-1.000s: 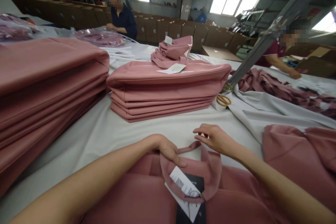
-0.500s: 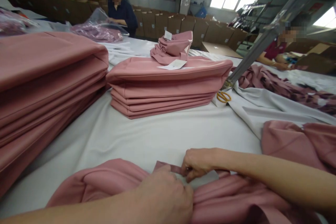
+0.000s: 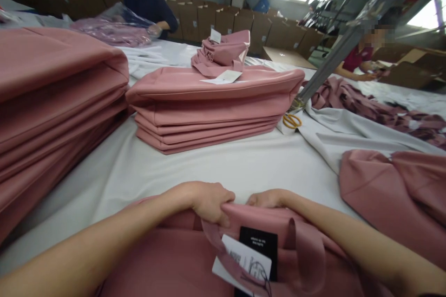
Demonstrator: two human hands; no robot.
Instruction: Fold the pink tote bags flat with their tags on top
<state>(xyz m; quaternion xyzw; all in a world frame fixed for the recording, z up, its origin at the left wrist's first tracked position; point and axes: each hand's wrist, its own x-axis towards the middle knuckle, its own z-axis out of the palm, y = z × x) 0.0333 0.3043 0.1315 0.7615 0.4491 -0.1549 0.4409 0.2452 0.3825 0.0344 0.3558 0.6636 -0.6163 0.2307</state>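
A pink garment (image 3: 181, 260) lies at the near edge of a table covered in white cloth (image 3: 216, 167), directly in front of the person wearing the camera. The left hand (image 3: 209, 202) is closed, fingers curled over the garment's upper edge and gripping a fold of the fabric. The right hand (image 3: 266, 198) rests just beside it on the same edge; its fingers are tucked into the cloth, so how tightly they are closed cannot be told. The two hands nearly touch. Below them, a black label (image 3: 259, 246) and a white paper tag (image 3: 244, 262) hang against the garment, with a narrow pink strap (image 3: 308, 260) looping down to the right.

Further back on the table sits a neat stack of folded pink garments (image 3: 212, 111), with a crumpled pink piece (image 3: 221, 51) and a white tag (image 3: 223, 76) on top. A taller pink stack (image 3: 52, 102) fills the left side. Loose pink fabric (image 3: 397, 195) lies to the right. Yellow-handled scissors (image 3: 291, 120) rest beside the foot of a slanting metal pole (image 3: 348, 39). Across the table, one person in dark clothing (image 3: 146, 2) handles a clear plastic bag (image 3: 114, 25), and another person in red (image 3: 358, 58) works at far right. Brown cardboard boxes (image 3: 244, 25) line the back.
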